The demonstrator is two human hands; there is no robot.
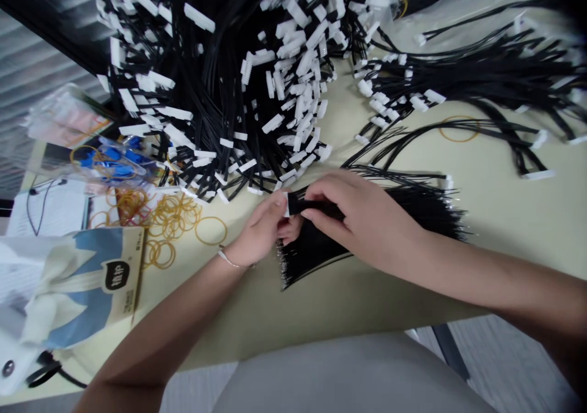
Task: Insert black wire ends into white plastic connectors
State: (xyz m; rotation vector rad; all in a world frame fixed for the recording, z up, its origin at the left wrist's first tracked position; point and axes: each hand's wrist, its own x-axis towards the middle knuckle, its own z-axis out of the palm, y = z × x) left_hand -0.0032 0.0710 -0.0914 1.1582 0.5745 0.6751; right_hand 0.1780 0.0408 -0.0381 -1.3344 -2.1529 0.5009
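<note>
Left hand (259,229): curled, pinching white connector (287,205) | Right hand (362,217): closed on black wire bundle (316,257) | Rubber bands (172,217): left of bundle | Connector-tipped wire pile (220,82): beyond bundle

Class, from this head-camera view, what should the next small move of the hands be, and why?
Probably the left hand should firm its grip on the white connector. It sits at the end of the black wire bundle pinched by the right hand, and the loose black wires fan out beneath, so a steadier hold seems sensible.
</note>
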